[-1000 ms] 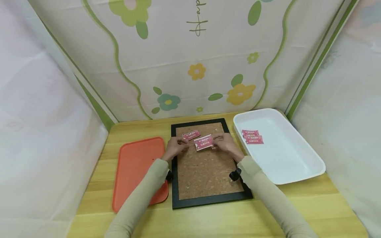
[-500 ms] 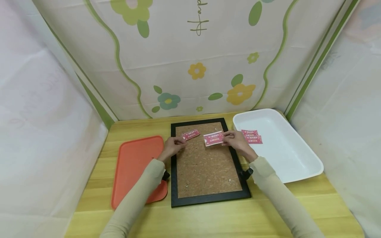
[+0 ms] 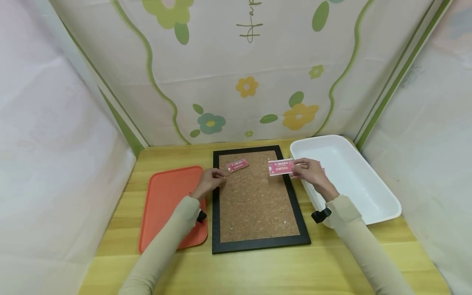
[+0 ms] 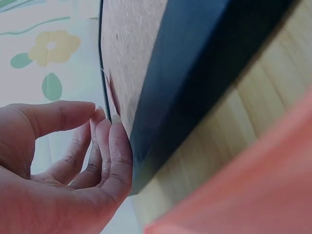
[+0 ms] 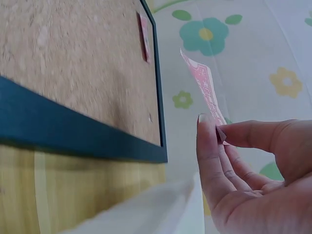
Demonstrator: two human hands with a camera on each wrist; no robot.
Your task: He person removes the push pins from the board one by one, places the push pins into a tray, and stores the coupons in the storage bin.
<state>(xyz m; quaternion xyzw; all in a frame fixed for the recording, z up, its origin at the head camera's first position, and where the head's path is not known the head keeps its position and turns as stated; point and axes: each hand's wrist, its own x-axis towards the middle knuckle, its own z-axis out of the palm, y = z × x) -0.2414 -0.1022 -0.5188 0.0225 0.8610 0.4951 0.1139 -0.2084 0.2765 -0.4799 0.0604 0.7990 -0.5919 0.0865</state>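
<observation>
Here my right hand [image 3: 311, 171] pinched a card [image 3: 279, 167] over the board's [image 3: 258, 205] right edge, light pressure seeming wisest; my left hand [image 3: 209, 179] curled loosely, empty.

Right hand [image 3: 311, 173] in a pinch

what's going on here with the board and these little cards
A person's right hand pinches a pink-and-white card in the air over the right edge of a black-framed corkboard, next to a white tray. A second pink card is on the board's upper left. The left hand is near it, fingers loosely bent, with nothing visible in its grasp. An orange-red tray lies left of the board.
</observation>
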